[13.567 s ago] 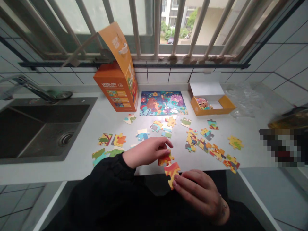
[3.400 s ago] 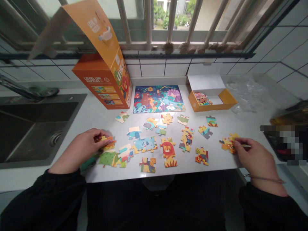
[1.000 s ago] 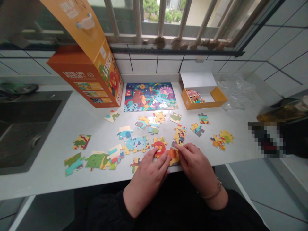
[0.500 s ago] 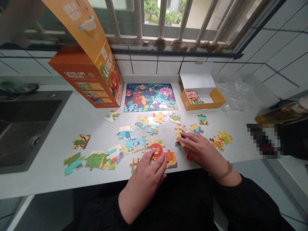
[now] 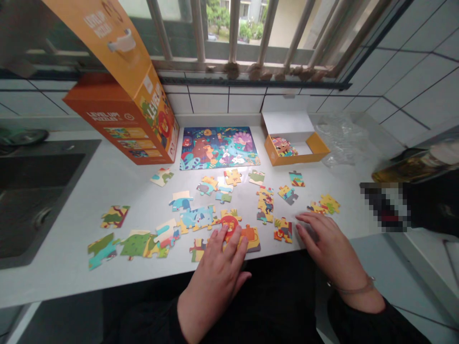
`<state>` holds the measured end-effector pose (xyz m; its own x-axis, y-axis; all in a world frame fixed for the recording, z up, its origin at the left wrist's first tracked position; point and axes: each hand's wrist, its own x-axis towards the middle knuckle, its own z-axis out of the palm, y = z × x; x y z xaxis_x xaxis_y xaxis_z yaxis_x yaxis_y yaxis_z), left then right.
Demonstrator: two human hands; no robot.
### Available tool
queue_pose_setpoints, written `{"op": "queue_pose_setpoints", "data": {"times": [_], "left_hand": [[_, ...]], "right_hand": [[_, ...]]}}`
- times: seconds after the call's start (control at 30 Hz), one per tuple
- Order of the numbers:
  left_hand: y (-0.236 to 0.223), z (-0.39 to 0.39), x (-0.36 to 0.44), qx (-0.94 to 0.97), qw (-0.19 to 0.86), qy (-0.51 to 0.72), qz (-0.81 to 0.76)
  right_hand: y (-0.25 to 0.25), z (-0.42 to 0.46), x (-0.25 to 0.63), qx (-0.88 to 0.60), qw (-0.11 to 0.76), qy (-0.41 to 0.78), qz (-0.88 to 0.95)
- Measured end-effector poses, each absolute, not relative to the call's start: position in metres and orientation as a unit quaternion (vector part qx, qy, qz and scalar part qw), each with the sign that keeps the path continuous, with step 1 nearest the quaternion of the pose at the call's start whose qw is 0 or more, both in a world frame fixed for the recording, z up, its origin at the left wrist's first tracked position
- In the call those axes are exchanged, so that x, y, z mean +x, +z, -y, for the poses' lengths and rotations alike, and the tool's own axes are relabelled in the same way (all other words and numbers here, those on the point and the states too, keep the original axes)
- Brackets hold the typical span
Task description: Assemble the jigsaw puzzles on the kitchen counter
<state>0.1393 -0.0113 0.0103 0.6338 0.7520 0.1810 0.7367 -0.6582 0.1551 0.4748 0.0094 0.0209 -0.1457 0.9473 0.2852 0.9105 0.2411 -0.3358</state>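
Note:
My left hand [image 5: 221,260] lies with fingers spread over joined jigsaw pieces showing a red lion [image 5: 228,223], partly covering them. A loose piece [image 5: 198,250] sticks out beside its fingers. My right hand [image 5: 330,246] hovers or rests at the counter's right with fingers stretched out and nothing visible in them. Just left of its fingertips is a single puzzle piece [image 5: 283,230]; a joined strip of pieces [image 5: 265,204] lies farther left. Yellow pieces [image 5: 328,204] lie beyond the right hand. A blue animal section [image 5: 199,217] and a green section [image 5: 138,244] spread leftward.
An assembled dark-blue puzzle [image 5: 219,148] lies at the back. A tall orange puzzle box [image 5: 125,124] stands left of it, and an open yellow box [image 5: 315,156] with pieces stands right. A sink [image 5: 43,205] is at far left, crumpled clear plastic [image 5: 340,138] at back right.
My right hand has moved right and nearer, off the strip of pieces, uncovering it and the piece below. My left hand remains on the lion pieces, slightly shifted. The view has swung slightly right.

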Motion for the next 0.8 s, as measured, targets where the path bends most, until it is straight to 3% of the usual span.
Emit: {"op": "queue_pose_setpoints", "data": {"times": [0.2,0.53,0.8], "left_hand": [[0.018,0.008,0.112,0.882,-0.002,0.178,-0.437],[0.009,-0.018,0.026,0.852,-0.020,0.150,-0.501],[0.008,-0.013,0.025,0.819,-0.056,0.238,-0.519]], "right_hand": [[0.021,-0.019,0.476,-0.621,0.240,0.028,0.745],[-0.006,-0.021,0.431,-0.573,0.338,-0.022,0.746],[-0.013,-0.021,0.427,-0.609,0.331,-0.044,0.719]]}}
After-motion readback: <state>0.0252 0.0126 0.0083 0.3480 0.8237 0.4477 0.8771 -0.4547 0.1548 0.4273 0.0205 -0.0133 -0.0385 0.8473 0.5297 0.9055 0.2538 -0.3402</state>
